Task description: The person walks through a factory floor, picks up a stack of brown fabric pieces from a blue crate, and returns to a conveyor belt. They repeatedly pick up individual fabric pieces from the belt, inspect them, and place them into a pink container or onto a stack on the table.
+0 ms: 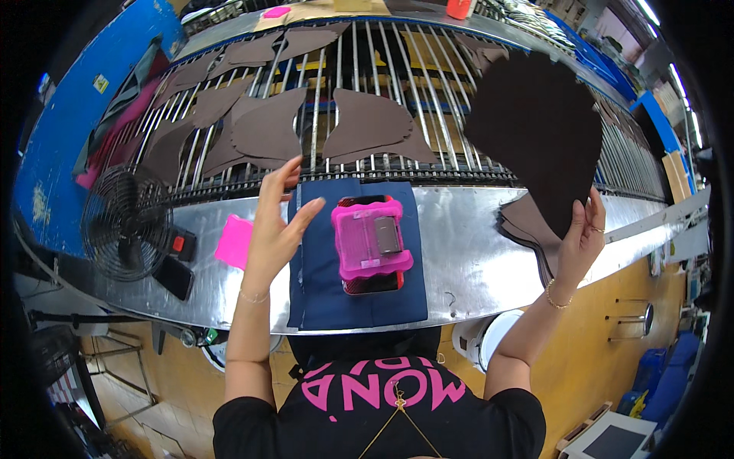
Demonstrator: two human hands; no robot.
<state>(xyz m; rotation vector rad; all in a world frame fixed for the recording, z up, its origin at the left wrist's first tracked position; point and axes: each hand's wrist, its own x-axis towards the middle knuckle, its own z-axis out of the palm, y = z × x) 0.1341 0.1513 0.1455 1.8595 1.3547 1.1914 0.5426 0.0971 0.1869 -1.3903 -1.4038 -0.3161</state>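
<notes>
My right hand [582, 233] grips the narrow lower end of a large, dark brown cut piece of sheet material [535, 122], raised above the table's right side. Below it, a small stack of similar brown pieces [526, 222] lies at the table edge, partly hidden. My left hand [279, 222] is empty, thumb and fingers apart, at the left edge of a dark blue cloth [313, 294]. On that cloth sits a pink, wavy-edged plastic frame [355, 237] with a grey block on it, over a red and black item. Brown cut pieces [267, 126] lie on the rack beyond my left hand.
Metal bars form a long rack [451, 115] behind the metal table [466, 252]. A black fan [126, 222], a dark phone [174, 277] and a pink sheet [235, 242] are at left. A white bucket [497, 336] stands below the table's front edge.
</notes>
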